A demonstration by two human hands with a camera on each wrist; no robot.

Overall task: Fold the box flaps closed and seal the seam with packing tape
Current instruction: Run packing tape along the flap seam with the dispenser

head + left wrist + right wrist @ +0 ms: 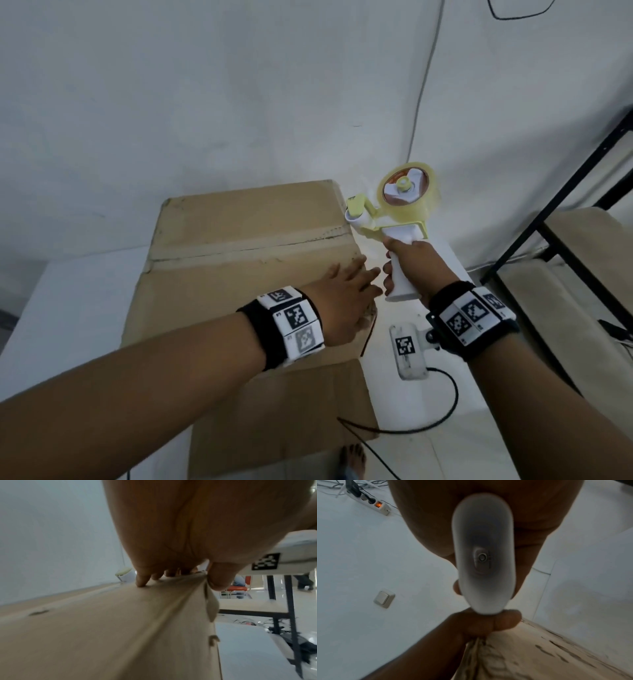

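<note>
A brown cardboard box (239,212) stands with its top flaps folded down; the seam (239,249) runs left to right across the top. My left hand (346,291) lies flat on the near flap at the box's right edge, fingers (142,580) pressing the top (102,628) and the thumb down over the side. My right hand (411,263) grips the white handle (484,561) of a yellow tape dispenser (387,212) that carries a clear tape roll (406,186). The dispenser's front end sits at the right end of the seam. The left hand (471,627) shows just below the handle.
A black metal-framed shelf (548,222) stands close on the right. A black cable (428,425) loops over the white floor near my bare foot (352,459). A power strip (371,503) lies on the floor. The white wall is right behind the box.
</note>
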